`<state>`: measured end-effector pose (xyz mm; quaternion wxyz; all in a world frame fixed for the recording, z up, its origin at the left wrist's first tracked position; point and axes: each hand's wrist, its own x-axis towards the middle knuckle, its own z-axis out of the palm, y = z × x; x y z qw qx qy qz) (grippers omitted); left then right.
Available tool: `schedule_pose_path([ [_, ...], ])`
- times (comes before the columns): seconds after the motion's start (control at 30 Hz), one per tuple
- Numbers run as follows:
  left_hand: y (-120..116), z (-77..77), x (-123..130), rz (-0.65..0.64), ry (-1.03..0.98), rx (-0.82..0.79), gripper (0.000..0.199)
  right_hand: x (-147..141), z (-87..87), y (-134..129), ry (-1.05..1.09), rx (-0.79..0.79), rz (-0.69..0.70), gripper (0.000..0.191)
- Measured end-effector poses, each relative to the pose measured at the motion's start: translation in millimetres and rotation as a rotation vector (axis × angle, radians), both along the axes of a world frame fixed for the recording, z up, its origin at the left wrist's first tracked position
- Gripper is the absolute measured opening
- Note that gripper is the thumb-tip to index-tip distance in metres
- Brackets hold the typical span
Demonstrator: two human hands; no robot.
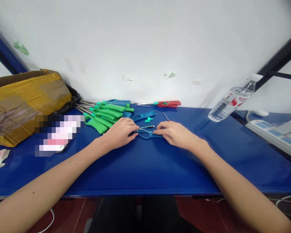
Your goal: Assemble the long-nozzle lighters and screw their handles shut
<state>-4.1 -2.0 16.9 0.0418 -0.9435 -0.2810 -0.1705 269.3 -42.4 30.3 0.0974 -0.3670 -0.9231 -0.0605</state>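
Left hand (120,133) and right hand (178,134) pinch opposite ends of 1 blue lighter shell (150,134), probably light, stiff, best rim-held.

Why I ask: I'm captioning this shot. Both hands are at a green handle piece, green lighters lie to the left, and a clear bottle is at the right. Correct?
Not quite: the head view shows the handle piece at the left hand and right hand is blue, not green. The green lighters lie to the left, and the clear bottle is at the right.
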Motion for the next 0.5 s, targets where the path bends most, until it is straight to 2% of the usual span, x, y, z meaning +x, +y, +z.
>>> schedule_pose_path([
  [0.2, 0.1, -0.6, 0.2, 0.0, 0.006, 0.005, 0.021, -0.7, -1.0, 0.2, 0.035, 0.0, 0.002, 0.041],
  [0.5, 0.5, 0.2, -0.1, -0.015, -0.002, -0.009, 0.021, -3.4, -7.3, 3.1, 0.22, -0.121, -0.03, 0.03],
])
